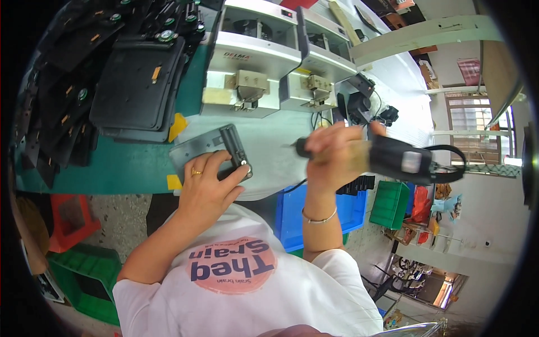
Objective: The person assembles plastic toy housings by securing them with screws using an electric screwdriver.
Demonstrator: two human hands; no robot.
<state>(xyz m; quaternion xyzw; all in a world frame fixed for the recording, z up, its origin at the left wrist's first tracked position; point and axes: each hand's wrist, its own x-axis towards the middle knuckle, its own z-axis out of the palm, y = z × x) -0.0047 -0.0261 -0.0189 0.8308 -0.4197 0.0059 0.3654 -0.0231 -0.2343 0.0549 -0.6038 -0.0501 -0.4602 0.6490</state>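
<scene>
My left hand (205, 183) steadies a dark grey flat plate (196, 147) on the pale work surface, its fingers curled over the near edge. A black hinge-like bar (233, 143) lies along the plate's right side. My thumb and forefinger press at its lower end, near a small shiny round part (245, 164). My right hand (332, 154) is closed round a black electric screwdriver (396, 159), held level above the surface. Its tip points left toward the plate, apart from it. The tip and hand are slightly blurred.
Stacked black plates (132, 84) fill the bench's left side. Two white-grey machines (250, 56) stand at the back, with cables and a small black device (359, 106) right of them. Below the bench edge are a blue crate (292, 219) and green crates (388, 203).
</scene>
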